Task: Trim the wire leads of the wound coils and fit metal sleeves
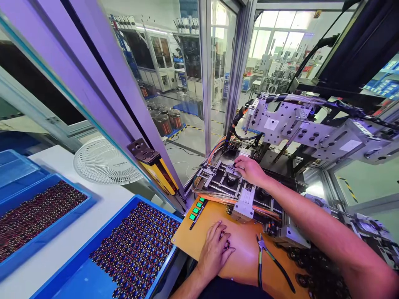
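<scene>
My left hand [214,246] rests on the orange work plate [243,257], its fingers curled over a few small dark round parts with copper-coloured bits [225,241]. The fingers partly hide these parts. My right hand [251,169] reaches across into the machine fixture [230,176], thumb and fingers pinched together at a small dark piece on top of it. That piece is mostly covered, so its kind does not show. Between my arms, cutting pliers [262,249] lie on the plate with their handles spread. Green-lit buttons [195,210] and a black pen [197,216] are left of the fixture.
A blue tray [77,257] of small copper-and-dark parts stands at the left, another blue tray [84,199] farther out. Dark round parts [314,265] are piled at lower right. A yellow sensor bar [160,174], white fan [102,162] and machine head [296,128] surround the workspace.
</scene>
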Motion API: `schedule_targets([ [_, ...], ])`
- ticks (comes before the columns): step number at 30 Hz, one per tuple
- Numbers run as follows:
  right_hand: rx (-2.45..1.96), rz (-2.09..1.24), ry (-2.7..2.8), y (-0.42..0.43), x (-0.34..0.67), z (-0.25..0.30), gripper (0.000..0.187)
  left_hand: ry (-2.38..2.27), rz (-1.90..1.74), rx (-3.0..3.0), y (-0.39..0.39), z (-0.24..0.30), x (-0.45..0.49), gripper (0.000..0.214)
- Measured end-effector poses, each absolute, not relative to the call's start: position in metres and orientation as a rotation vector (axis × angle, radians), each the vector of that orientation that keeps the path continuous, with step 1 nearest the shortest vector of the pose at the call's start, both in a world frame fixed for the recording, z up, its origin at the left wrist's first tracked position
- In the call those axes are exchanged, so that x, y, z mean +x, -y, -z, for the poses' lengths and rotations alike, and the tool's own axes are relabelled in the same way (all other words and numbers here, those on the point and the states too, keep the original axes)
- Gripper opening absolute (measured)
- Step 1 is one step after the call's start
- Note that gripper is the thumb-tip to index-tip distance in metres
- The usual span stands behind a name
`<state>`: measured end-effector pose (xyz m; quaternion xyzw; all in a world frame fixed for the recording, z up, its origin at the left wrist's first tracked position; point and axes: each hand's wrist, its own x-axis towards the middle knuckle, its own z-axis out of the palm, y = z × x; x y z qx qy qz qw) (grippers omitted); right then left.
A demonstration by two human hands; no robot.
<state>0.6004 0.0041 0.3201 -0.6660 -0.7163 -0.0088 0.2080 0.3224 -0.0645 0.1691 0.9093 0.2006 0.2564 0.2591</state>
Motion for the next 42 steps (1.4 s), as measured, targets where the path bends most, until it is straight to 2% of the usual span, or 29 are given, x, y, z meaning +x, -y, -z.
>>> schedule_targets([
  [15, -2.108, 0.021, 2.172, -0.016, 0.593, -0.329, 0.025, -0.556, -0.704, 2.460, 0.063, -0.169, 0.321, 0.033],
  [27, -1.969, 0.158, 2.200, 0.022, 0.578, -0.337, 0.019, -0.561, -0.741, 2.459, 0.062, -0.166, 0.322, 0.033],
  [31, -1.937, 0.318, 1.977, 0.111, 0.564, -0.351, 0.046, -0.512, -0.771, 2.462, 0.061, -0.162, 0.320, 0.061],
  [34, -1.922, 0.501, 1.665, 0.221, 0.544, -0.334, 0.051, -0.468, -0.796, 2.427, 0.060, -0.162, 0.313, 0.076],
  [37, -2.045, 0.667, 1.309, 0.313, 0.520, -0.290, 0.046, -0.496, -0.889, 2.352, 0.058, -0.172, 0.306, 0.070],
  [42, -2.270, 0.472, 1.196, 0.363, 0.504, -0.216, 0.018, -0.384, -0.923, 2.296, 0.060, -0.212, 0.313, 0.043],
])
